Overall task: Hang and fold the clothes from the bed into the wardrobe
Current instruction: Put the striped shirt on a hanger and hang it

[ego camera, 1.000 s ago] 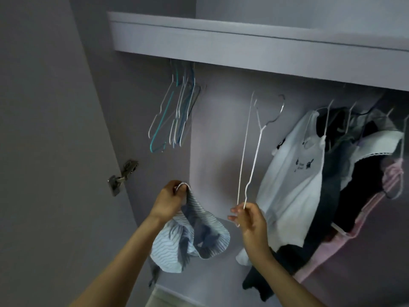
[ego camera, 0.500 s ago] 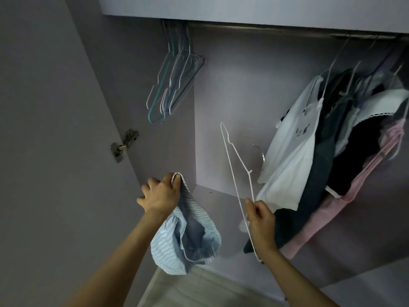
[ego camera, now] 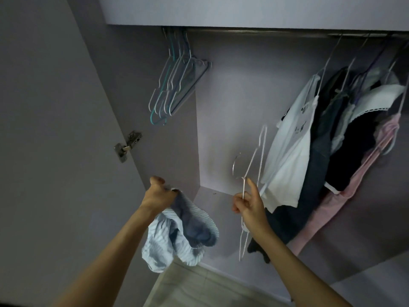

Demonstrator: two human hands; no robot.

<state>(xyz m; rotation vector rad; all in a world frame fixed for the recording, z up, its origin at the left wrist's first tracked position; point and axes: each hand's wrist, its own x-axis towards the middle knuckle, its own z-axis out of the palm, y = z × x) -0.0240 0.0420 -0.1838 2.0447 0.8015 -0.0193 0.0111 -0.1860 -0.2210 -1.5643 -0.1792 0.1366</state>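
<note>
My left hand (ego camera: 158, 194) grips a light blue striped garment (ego camera: 177, 233) by its top edge; the cloth hangs bunched below my fist. My right hand (ego camera: 249, 203) pinches a white wire hanger (ego camera: 257, 156) near its neck, the hook curling to the left and the frame running both above and below my fingers. Both hands are in front of the open wardrobe, in the gap between the spare hangers and the hung clothes.
Several empty hangers (ego camera: 174, 85) hang at the left end of the rail (ego camera: 265, 33). Hung clothes (ego camera: 327, 151), white, dark and pink, fill the right side. The open door with its hinge (ego camera: 128, 145) stands at left. Tiled floor (ego camera: 199, 286) lies below.
The hanger came off the rail and down with my right hand, then turned so its hook points left. My left hand stayed on the striped garment. My view tilted downward.
</note>
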